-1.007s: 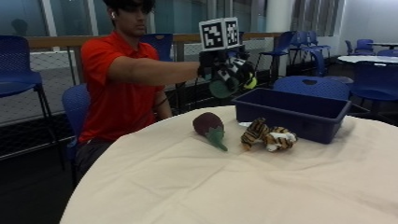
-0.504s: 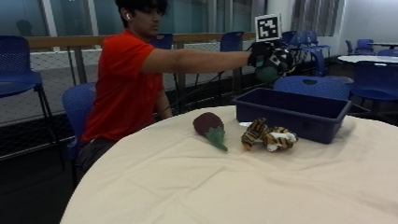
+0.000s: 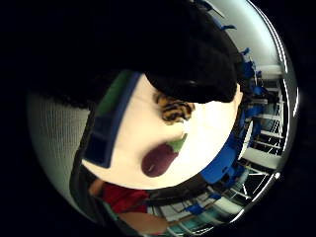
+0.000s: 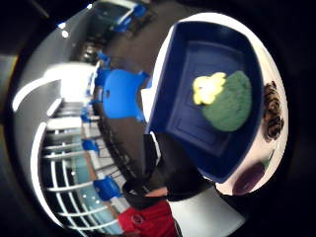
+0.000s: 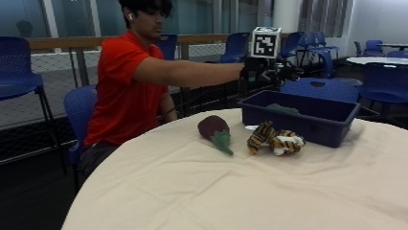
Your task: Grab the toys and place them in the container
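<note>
Fingers (image 5: 284,73) spread, holding nothing, above green toy (image 4: 227,101) lying in blue container (image 5: 300,117).

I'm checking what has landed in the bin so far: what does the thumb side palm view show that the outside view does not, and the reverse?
Only the thumb side palm view looks down into the bin: a green toy with a yellow part lies on its floor. Only the outside view shows the gloved hand above the bin, the person's arm stretched out to it; there just a sliver of the green toy clears the rim. Both show the bin, the tiger and the eggplant on the table.
</note>
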A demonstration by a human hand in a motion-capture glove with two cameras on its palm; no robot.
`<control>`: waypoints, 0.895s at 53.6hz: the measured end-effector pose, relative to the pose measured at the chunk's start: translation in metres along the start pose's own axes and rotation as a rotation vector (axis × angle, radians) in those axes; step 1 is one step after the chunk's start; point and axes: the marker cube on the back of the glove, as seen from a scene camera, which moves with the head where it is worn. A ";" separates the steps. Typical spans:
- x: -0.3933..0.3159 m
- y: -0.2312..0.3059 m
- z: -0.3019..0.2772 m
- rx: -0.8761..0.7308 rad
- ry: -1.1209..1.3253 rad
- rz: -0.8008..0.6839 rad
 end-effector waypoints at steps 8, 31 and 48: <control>0.035 0.031 0.011 0.021 -0.023 0.014; 0.096 0.116 0.071 -0.011 0.001 0.114; 0.119 0.150 0.115 -0.092 0.052 0.200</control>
